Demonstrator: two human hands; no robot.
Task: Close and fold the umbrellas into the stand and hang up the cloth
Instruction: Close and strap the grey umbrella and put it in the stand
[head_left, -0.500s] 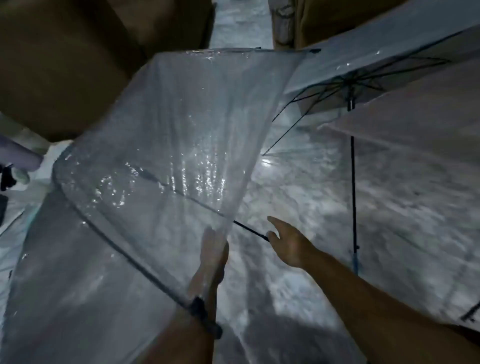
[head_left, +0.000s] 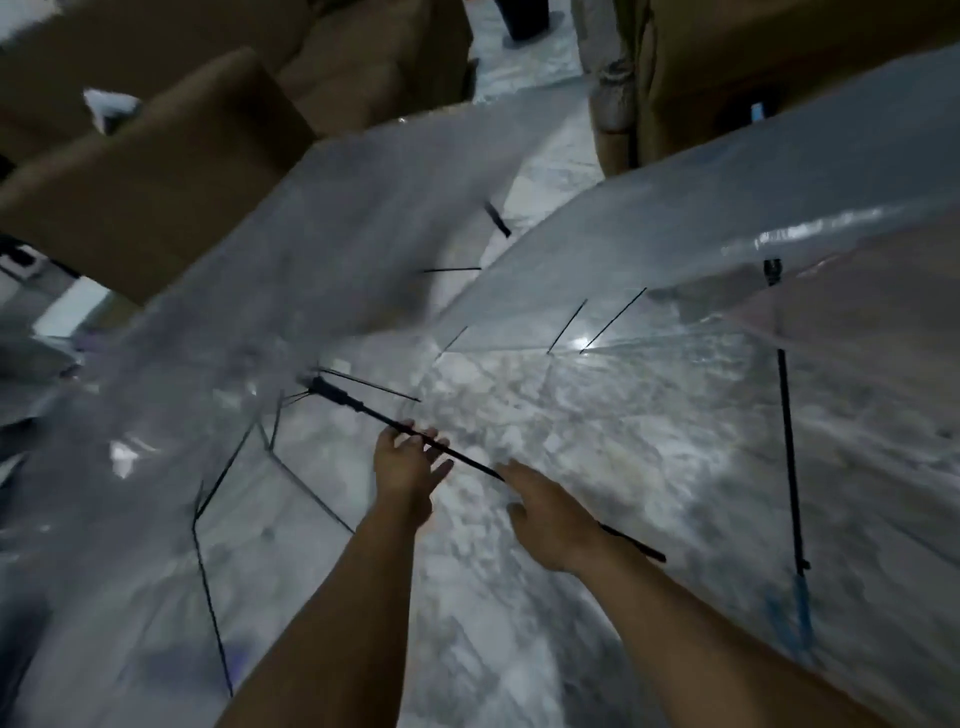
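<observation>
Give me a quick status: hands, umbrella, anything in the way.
Left hand and right hand both on the black shaft. Clear umbrella open, blurred. Second umbrella open close on the right.
</observation>
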